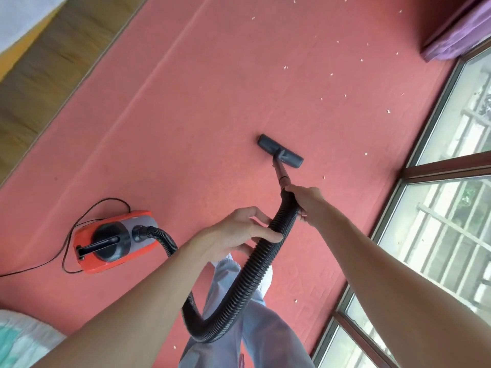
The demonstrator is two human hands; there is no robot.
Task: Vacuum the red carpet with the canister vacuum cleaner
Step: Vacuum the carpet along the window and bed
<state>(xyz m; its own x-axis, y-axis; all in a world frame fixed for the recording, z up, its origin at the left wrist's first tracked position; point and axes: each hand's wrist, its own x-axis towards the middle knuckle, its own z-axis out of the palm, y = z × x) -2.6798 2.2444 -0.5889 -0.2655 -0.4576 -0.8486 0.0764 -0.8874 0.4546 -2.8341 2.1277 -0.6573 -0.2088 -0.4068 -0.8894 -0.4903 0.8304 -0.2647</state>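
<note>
well ahead on the red carpet (212, 88), the floor head (280, 151) lies flat, its long axis running from 10 to 4 o'clock. the wand (282, 174) slants from it back toward 6 o'clock. the right hand (305, 201) is clenched round the top of the black hose (249, 274) where it meets the wand, arm stretched nearly straight. the left hand (239, 232) grasps the hose just below, fingers curled over it, forearm reaching in from 7 o'clock. the hose loops down and runs to the orange canister vacuum (111, 241) at 9 o'clock, whose hose port faces 3 o'clock. white scraps (285, 67) dot the carpet toward 1 o'clock.
</note>
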